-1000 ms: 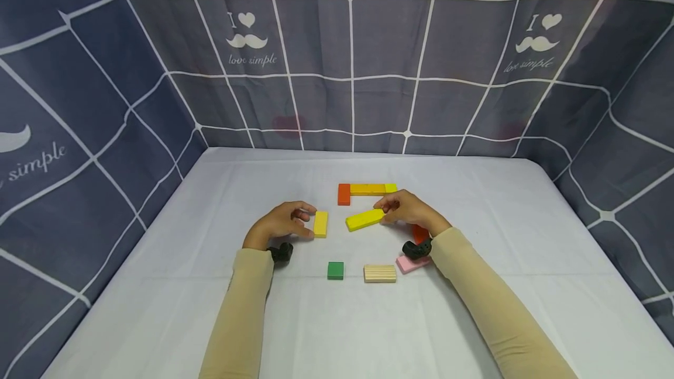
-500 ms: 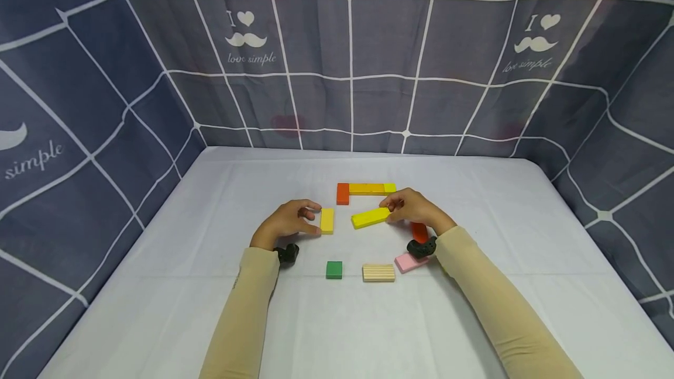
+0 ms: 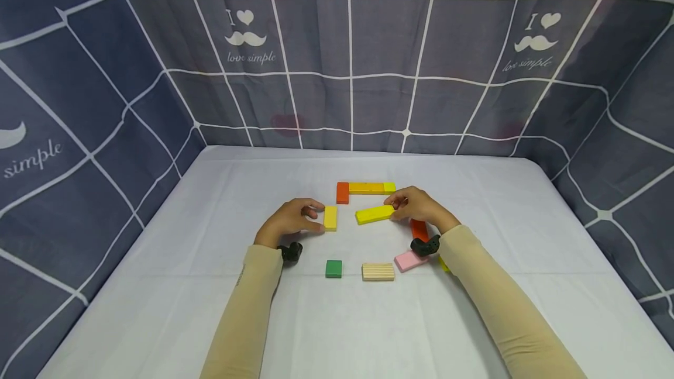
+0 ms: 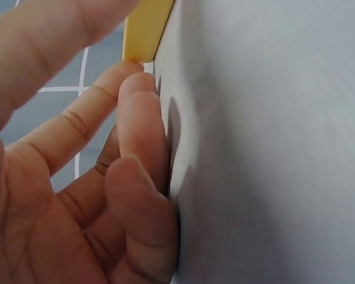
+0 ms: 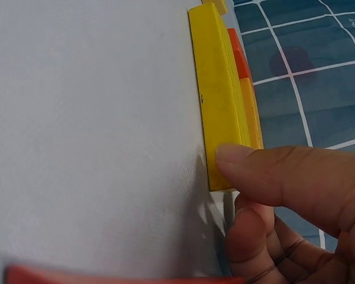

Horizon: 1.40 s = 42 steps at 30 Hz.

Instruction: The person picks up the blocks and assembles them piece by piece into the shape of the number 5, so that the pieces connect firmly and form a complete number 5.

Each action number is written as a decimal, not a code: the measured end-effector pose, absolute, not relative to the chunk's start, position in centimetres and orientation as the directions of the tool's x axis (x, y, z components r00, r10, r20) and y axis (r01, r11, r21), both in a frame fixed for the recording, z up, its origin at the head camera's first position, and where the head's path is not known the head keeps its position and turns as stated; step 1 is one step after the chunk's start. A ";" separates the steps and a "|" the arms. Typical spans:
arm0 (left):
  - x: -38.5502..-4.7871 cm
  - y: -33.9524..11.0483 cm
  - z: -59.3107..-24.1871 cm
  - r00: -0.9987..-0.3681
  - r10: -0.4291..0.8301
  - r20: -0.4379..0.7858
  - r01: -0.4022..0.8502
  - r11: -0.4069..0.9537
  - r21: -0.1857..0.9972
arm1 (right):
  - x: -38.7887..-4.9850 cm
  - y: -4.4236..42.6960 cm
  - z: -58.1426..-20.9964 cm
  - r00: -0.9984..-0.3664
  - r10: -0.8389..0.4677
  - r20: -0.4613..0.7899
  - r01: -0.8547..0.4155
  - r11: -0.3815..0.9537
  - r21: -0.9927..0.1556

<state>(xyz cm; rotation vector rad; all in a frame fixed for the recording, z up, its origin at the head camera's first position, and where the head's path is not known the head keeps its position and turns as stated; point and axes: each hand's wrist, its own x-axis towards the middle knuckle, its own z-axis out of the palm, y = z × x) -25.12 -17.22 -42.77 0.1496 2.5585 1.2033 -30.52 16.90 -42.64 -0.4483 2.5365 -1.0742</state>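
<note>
In the head view my left hand (image 3: 289, 218) pinches a short yellow block (image 3: 330, 218) by its two ends, thumb at the near end and index finger at the far end. Its other fingers curl loosely beside it, close to the cloth in the left wrist view. My right hand (image 3: 419, 206) holds a longer, brighter yellow block (image 3: 374, 214) by its right end, the thumb (image 5: 254, 168) pressing its side. Between the two blocks there is a gap. Behind them lie an orange-red block (image 3: 342, 193), an orange-yellow block (image 3: 365, 188) and a small yellow block (image 3: 389, 188), joined in a row.
Nearer me on the white cloth (image 3: 316, 320) are a green block (image 3: 333, 268), a ribbed wooden block (image 3: 378, 272) and a pink block (image 3: 410, 261). A red block (image 3: 419, 230) and another yellow piece (image 3: 444, 264) lie partly hidden by the right arm. Grey gridded fabric (image 3: 316, 45) surrounds the table.
Both hands have shifted rightward and slightly away from me, each carrying its yellow block along. The other blocks stay where they were; a yellow piece beside the right sleeve has come into sight.
</note>
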 end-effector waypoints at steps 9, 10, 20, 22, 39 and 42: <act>-25.6 -16.4 -42.8 -0.950 0.211 -0.230 -0.034 0.662 0.749 | -30.4 17.3 -42.5 -0.890 -0.412 -0.198 -0.144 0.664 -0.734; -25.6 -16.4 -42.8 -0.950 0.213 -0.229 -0.031 0.663 0.748 | -30.4 17.3 -42.5 -0.890 -0.410 -0.198 -0.143 0.664 -0.734; -25.9 -15.9 -42.8 -0.948 0.225 -0.228 -0.011 0.689 0.725 | -30.4 17.4 -42.6 -0.896 -0.399 -0.195 -0.136 0.665 -0.735; -26.0 -15.7 -42.8 -0.947 0.224 -0.232 -0.012 0.694 0.720 | -30.4 17.4 -42.6 -0.895 -0.400 -0.196 -0.136 0.663 -0.736; -26.3 -14.8 -42.8 -0.946 0.215 -0.244 -0.010 0.730 0.683 | -30.5 17.5 -42.9 -0.889 -0.421 -0.183 -0.152 0.647 -0.747; -26.3 -14.6 -42.8 -0.946 0.212 -0.245 -0.012 0.732 0.681 | -30.5 17.3 -42.9 -0.883 -0.434 -0.177 -0.166 0.644 -0.747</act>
